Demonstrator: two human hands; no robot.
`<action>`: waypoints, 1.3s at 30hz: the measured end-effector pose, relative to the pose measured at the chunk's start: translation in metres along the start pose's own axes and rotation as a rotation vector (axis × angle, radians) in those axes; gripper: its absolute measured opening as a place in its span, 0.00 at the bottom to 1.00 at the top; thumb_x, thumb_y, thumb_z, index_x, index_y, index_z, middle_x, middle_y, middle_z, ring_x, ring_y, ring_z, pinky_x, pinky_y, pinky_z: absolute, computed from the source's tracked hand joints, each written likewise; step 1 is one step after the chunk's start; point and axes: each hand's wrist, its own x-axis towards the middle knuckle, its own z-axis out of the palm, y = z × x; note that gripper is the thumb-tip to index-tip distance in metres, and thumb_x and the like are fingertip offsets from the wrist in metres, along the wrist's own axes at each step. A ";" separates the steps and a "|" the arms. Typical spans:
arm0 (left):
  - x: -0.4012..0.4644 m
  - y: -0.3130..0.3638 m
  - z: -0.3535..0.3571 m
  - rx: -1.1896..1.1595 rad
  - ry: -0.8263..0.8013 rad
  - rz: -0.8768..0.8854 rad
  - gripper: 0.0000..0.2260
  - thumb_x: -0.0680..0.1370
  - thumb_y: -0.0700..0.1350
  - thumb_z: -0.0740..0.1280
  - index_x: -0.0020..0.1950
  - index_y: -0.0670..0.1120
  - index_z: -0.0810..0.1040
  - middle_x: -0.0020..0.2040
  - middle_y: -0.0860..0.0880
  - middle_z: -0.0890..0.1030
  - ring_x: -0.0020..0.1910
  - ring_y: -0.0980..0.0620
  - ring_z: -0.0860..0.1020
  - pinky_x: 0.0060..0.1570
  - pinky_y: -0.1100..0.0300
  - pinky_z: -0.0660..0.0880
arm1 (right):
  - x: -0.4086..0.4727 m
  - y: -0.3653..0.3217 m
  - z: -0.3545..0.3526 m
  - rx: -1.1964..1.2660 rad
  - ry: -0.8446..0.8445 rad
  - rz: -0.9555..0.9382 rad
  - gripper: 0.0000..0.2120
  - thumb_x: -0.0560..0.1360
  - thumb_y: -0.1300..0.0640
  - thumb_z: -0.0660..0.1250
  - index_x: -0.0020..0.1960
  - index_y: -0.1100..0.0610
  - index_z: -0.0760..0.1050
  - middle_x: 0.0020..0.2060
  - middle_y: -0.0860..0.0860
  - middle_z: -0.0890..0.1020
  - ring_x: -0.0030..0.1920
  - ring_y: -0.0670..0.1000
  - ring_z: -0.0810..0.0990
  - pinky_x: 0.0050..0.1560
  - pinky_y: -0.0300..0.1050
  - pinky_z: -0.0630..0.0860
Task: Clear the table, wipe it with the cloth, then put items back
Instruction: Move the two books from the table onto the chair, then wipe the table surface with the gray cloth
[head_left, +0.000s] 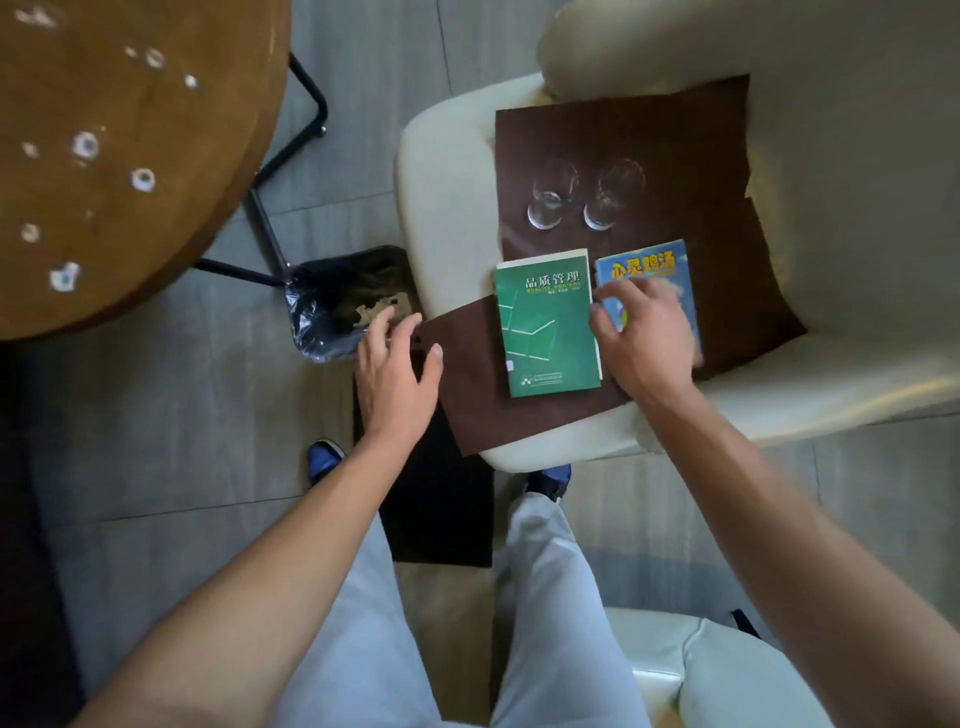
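A round brown wooden table (130, 156) fills the upper left, dotted with white spots. On the cream armchair (447, 171) lies a dark brown cloth (649, 135). Two clear glasses (550, 202) (613, 197) lie on their sides on the cloth. In front of them rest a green book (545, 327) and a blue book (660, 265). My right hand (644, 338) lies with spread fingers on the blue book, thumb at the green book's edge. My left hand (395, 374) hovers open over the cloth's left corner, holding nothing.
A bin lined with a dark plastic bag (343, 301) stands on the floor between the table's black metal legs (270, 218) and the armchair. My legs and blue shoes are below. A second cream seat (701, 670) is at the lower right.
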 end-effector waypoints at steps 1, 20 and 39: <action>-0.001 -0.007 -0.011 0.019 0.008 0.027 0.20 0.81 0.50 0.66 0.71 0.46 0.75 0.76 0.43 0.68 0.74 0.41 0.68 0.72 0.43 0.67 | -0.004 -0.013 0.002 0.005 0.008 -0.032 0.13 0.80 0.51 0.68 0.61 0.54 0.82 0.58 0.56 0.81 0.62 0.59 0.76 0.55 0.50 0.74; 0.001 -0.166 -0.211 0.176 0.226 0.151 0.24 0.85 0.56 0.57 0.77 0.45 0.70 0.81 0.40 0.62 0.82 0.39 0.56 0.79 0.41 0.57 | -0.084 -0.238 0.060 0.025 0.100 -0.297 0.25 0.81 0.45 0.64 0.74 0.53 0.73 0.76 0.56 0.71 0.74 0.60 0.67 0.74 0.54 0.65; 0.078 -0.371 -0.403 0.103 0.384 0.336 0.25 0.85 0.55 0.58 0.77 0.43 0.69 0.81 0.39 0.62 0.82 0.36 0.56 0.79 0.38 0.57 | -0.136 -0.473 0.138 -0.057 0.158 -0.268 0.25 0.82 0.45 0.66 0.77 0.51 0.70 0.79 0.53 0.66 0.78 0.58 0.64 0.75 0.56 0.65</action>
